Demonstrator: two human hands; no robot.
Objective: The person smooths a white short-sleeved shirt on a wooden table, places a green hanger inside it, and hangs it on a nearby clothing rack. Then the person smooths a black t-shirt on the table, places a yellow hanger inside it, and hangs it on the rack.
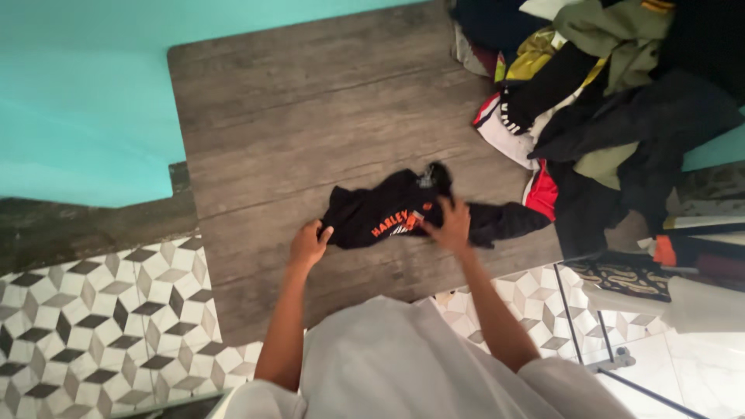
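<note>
A small black garment [380, 211] with orange print lies crumpled on a grey wood-look table [310, 116]. My left hand [309, 244] grips its left edge. My right hand [448, 223] presses down on its right part, fingers spread over the cloth. A dark sleeve [508, 219] trails off to the right of that hand. Both forearms reach forward from my light grey top.
A heap of mixed clothes [613, 101], black, olive, white, red and yellow, covers the table's right end. A turquoise wall [77, 101] stands to the left. Patterned floor tiles [93, 326] lie below. A metal rack [613, 341] with folded items is at the lower right.
</note>
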